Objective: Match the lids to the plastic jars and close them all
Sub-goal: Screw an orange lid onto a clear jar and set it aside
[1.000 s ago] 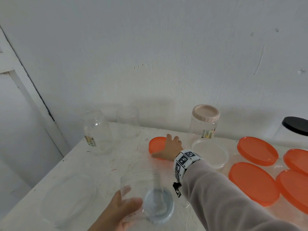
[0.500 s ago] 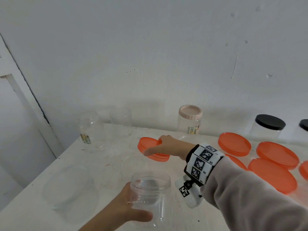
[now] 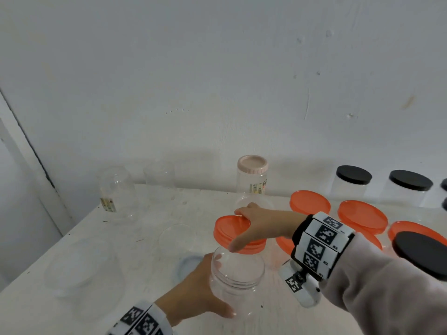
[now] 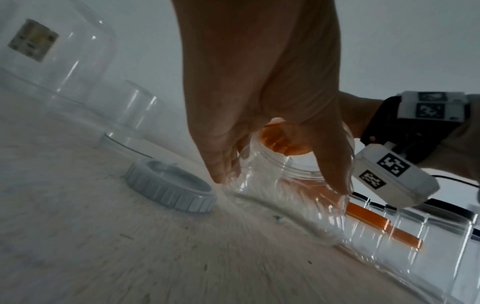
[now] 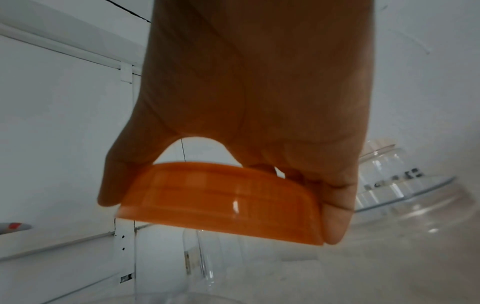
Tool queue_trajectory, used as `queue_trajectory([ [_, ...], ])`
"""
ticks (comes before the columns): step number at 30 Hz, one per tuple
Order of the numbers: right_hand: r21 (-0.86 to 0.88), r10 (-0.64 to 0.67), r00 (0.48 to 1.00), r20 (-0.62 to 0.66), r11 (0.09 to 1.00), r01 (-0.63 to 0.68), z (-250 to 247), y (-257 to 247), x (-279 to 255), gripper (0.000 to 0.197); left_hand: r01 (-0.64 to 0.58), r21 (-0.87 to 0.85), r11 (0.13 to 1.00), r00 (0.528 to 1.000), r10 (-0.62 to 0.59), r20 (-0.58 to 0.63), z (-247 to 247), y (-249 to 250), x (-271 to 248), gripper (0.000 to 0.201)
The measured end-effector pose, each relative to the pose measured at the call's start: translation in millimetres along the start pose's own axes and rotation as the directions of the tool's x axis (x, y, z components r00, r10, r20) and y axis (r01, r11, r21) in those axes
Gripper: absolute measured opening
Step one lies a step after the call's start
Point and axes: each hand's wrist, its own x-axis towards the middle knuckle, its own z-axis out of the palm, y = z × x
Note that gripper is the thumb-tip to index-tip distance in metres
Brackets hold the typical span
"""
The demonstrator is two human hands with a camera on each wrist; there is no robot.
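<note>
Orange lid held just over the open clear jar.

The right hand [image 3: 260,223] has its grip curled round the orange lid [image 3: 235,234], tilted above the jar's mouth. The left hand [image 3: 193,291] wraps the clear jar [image 3: 238,274] standing on the white worktop [image 3: 135,238], with a grey lid [image 4: 171,188] lying beside it.

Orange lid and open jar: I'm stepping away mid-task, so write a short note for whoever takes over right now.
Left hand grips the open clear jar, upright on the table.
Right hand holds the orange lid tilted just above the jar's mouth, not seated.
Done: the pink-lidded jar and black-lidded jars at the back stand closed.
Left: seat this lid; a grey lid and open jars remain at left.
</note>
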Motion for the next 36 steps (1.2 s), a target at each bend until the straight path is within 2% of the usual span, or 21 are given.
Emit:
queue_trajectory([
  [3,-0.065,-0.030,0.999,0.020,0.997,0.031,2,5,-11,0.111,0.018,0.002,1.000,0.998,-0.018,0.056,9,-7,9,0.124],
  [5,-0.104,-0.050,0.998,0.039,0.993,0.054,5,8,-16,0.111,-0.030,-0.031,0.999,0.996,0.033,0.077,13,-8,10,0.122],
  [10,-0.217,-0.071,0.994,0.086,0.972,0.088,19,14,-22,0.113,-0.136,-0.076,0.988,0.988,0.141,0.067,18,10,11,0.080],
  [11,-0.237,-0.072,0.993,0.092,0.967,0.092,21,14,-22,0.113,-0.137,-0.087,0.987,0.988,0.143,0.066,18,12,11,0.078],
  [14,-0.291,-0.077,0.992,0.100,0.951,0.103,27,14,-22,0.115,-0.115,-0.131,0.985,0.991,0.123,0.056,18,14,9,0.082],
  [19,-0.314,-0.077,0.991,0.109,0.943,0.108,31,11,-21,0.117,-0.075,-0.114,0.991,0.997,0.077,0.014,23,10,12,0.105],
  [25,-0.379,-0.081,0.988,0.131,0.917,0.125,36,8,-18,0.116,-0.061,-0.069,0.996,0.997,0.058,-0.044,27,-3,18,0.106],
  [36,-0.429,-0.086,0.990,0.114,0.894,0.127,39,10,-14,0.112,-0.078,-0.050,0.996,0.995,0.074,-0.069,31,-11,22,0.109],
])
